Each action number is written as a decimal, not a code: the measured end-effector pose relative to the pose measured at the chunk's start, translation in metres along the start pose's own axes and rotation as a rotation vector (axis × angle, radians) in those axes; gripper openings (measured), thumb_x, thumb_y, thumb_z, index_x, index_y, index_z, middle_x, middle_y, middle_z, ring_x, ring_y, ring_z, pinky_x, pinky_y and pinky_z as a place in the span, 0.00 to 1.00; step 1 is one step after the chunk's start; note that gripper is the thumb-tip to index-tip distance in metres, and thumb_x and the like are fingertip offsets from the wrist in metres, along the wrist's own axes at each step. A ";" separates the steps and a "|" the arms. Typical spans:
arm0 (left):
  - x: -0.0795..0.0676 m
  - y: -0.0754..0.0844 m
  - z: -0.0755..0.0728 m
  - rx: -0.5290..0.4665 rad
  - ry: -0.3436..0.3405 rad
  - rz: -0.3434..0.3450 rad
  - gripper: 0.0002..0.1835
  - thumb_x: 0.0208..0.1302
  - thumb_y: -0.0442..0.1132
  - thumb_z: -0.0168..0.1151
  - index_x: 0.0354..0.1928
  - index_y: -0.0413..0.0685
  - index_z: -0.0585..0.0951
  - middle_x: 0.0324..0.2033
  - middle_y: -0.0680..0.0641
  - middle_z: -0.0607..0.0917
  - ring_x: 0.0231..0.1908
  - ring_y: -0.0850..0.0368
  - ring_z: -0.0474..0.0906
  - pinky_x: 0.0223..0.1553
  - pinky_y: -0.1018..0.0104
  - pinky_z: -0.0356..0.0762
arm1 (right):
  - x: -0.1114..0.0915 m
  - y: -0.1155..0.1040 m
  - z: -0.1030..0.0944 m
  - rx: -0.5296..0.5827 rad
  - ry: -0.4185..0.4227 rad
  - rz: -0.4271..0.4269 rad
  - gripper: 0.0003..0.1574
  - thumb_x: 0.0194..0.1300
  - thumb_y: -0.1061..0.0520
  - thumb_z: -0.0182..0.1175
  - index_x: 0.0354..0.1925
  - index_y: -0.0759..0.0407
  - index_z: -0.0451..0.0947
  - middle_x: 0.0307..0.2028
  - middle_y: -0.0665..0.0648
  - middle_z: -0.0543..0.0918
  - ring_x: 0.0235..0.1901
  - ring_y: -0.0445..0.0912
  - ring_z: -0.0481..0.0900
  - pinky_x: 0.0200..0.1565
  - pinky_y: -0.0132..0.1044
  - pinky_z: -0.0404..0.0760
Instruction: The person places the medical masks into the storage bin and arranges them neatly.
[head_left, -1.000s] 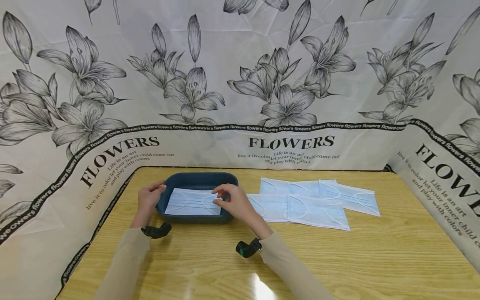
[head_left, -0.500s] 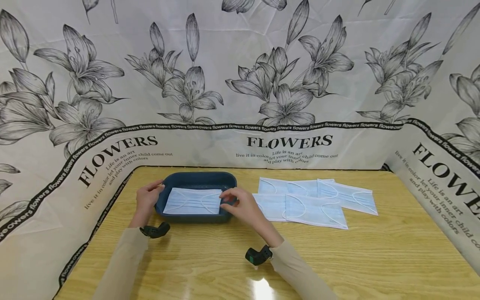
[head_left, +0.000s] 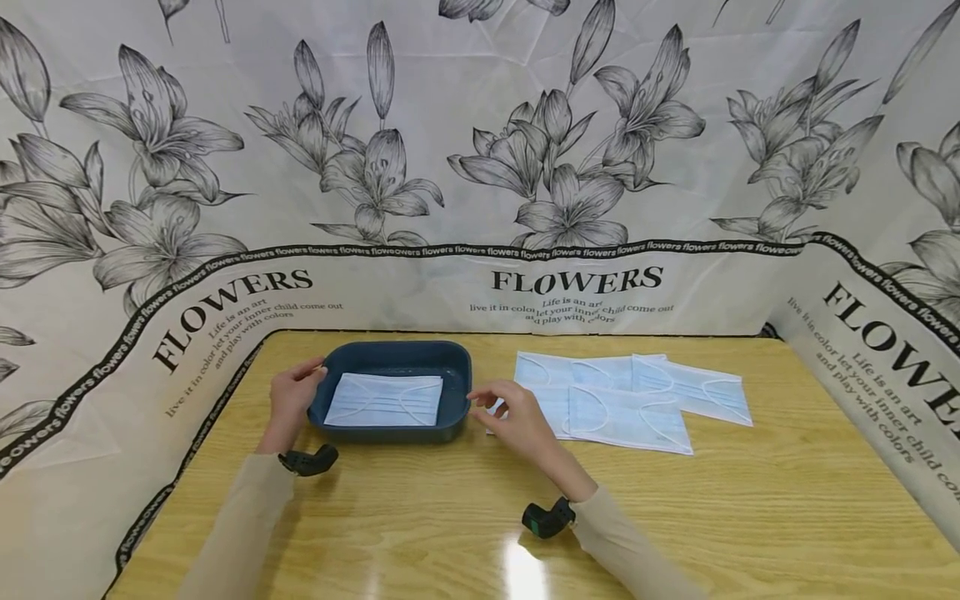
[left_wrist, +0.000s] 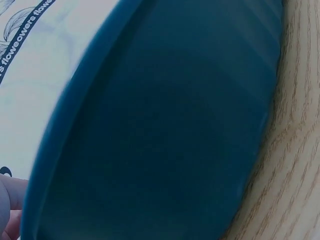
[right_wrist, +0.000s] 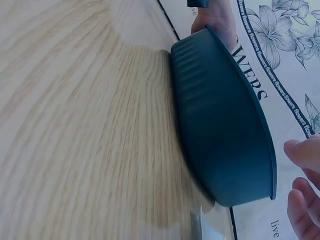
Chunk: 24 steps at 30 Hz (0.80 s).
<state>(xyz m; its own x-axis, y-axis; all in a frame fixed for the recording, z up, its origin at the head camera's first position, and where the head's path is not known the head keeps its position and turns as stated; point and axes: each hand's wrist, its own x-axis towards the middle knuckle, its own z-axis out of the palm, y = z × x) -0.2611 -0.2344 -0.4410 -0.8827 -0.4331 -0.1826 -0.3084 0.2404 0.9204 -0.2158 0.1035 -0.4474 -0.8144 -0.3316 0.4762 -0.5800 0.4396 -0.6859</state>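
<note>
A dark blue-green plastic basin (head_left: 390, 435) stands at the left of the table. Inside it lies a pleated light-blue face mask (head_left: 384, 400) with white ear loops. My left hand (head_left: 295, 400) grips the basin's left rim; in the left wrist view its fingers (left_wrist: 12, 192) show beyond the rim. Just off the right rim hovers my right hand (head_left: 513, 417), fingers loosely bent and nothing between them. The right wrist view has a gap between those fingertips (right_wrist: 295, 150) and the basin wall (right_wrist: 225, 125). Several more masks (head_left: 630, 417) lie overlapping to the right, partly behind my right hand.
The wooden table (head_left: 420, 517) stretches toward me and to the right. A flower-printed cloth (head_left: 405, 292) hangs behind it and along both sides. Each wrist wears a black camera, the left one (head_left: 309, 461) near the basin's front corner.
My right hand has moved right, from over the mask inside the basin to outside the right rim. The mask stays in the basin. My left hand keeps its place at the left rim.
</note>
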 end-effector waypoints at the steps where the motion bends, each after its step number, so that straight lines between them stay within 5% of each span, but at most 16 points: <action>1: 0.000 0.000 0.000 0.002 0.003 0.000 0.21 0.70 0.40 0.54 0.62 0.44 0.75 0.61 0.37 0.74 0.59 0.46 0.68 0.60 0.55 0.67 | -0.001 0.002 -0.002 -0.004 0.003 -0.002 0.11 0.56 0.64 0.68 0.41 0.59 0.84 0.33 0.54 0.83 0.34 0.45 0.78 0.32 0.39 0.81; 24: 0.003 -0.002 0.001 0.006 0.010 0.017 0.20 0.70 0.40 0.55 0.61 0.43 0.76 0.60 0.37 0.74 0.59 0.45 0.69 0.58 0.55 0.68 | -0.052 0.049 -0.101 -0.171 0.091 -0.003 0.15 0.52 0.68 0.70 0.41 0.59 0.83 0.31 0.55 0.83 0.31 0.43 0.78 0.29 0.29 0.79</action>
<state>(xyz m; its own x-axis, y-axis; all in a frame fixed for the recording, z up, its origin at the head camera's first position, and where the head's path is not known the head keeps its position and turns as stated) -0.2636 -0.2354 -0.4433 -0.8840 -0.4378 -0.1639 -0.2959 0.2527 0.9212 -0.2035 0.2263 -0.4503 -0.8065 -0.2599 0.5310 -0.5707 0.5768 -0.5845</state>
